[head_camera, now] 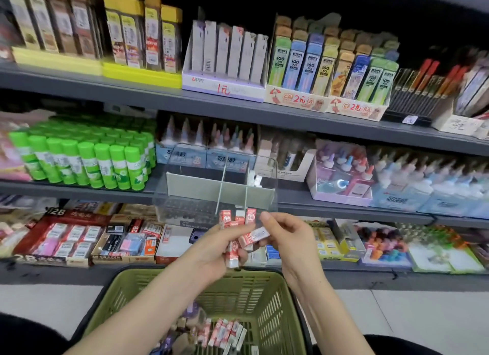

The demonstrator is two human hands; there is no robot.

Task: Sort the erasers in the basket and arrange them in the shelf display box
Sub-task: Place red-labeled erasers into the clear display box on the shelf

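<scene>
My left hand (211,251) grips a bunch of several red-and-white erasers (235,222), their ends sticking up above its fingers. My right hand (288,238) pinches one more red-and-white eraser (255,237) lying sideways against that bunch. Both hands hover above the far rim of the green basket (267,296). More red-and-white erasers (225,333) and other small packs lie on the basket's bottom. Just behind my hands stands a clear display box (185,195) with dividers, on the middle shelf edge. Its compartments look empty.
Green glue sticks (87,164) fill the middle shelf to the left, glue bottles (397,174) to the right. Eraser boxes (71,235) line the bottom shelf behind the basket. Pencil lead boxes (330,63) stand on the top shelf. Pale floor tiles flank the basket.
</scene>
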